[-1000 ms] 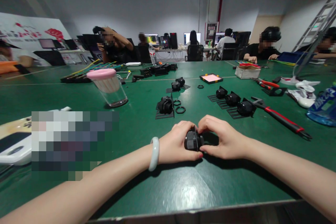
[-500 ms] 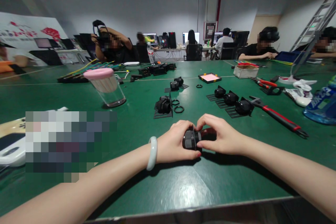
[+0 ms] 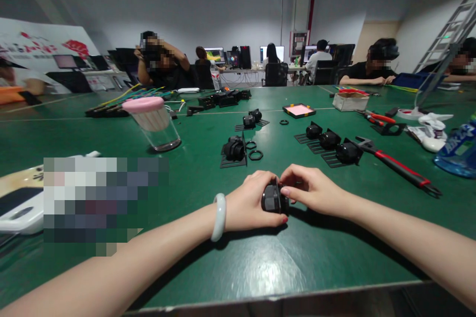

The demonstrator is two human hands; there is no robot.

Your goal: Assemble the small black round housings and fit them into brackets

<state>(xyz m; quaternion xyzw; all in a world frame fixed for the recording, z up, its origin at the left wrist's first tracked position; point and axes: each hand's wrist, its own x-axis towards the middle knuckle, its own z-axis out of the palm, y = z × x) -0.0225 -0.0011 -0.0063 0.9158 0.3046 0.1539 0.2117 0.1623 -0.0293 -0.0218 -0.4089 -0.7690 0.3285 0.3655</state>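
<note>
Near the table's (image 3: 230,262) front edge, a black part (image 3: 274,198), seemingly cylindrical, is clamped between left hand (image 3: 250,203) and right hand (image 3: 311,189).

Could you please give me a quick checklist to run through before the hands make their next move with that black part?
1. Left hand has a firm hold on the black part: ok.
2. Right hand fingers on the part's other end: ok.
3. Part and hands low over the green table: ok.
4. The two loose black rings lie apart from the hands: ok.
5. Red-handled wrench lies apart from the right forearm: ok.
6. Mating faces of the part aligned: cannot tell, fingers hide them.
</note>
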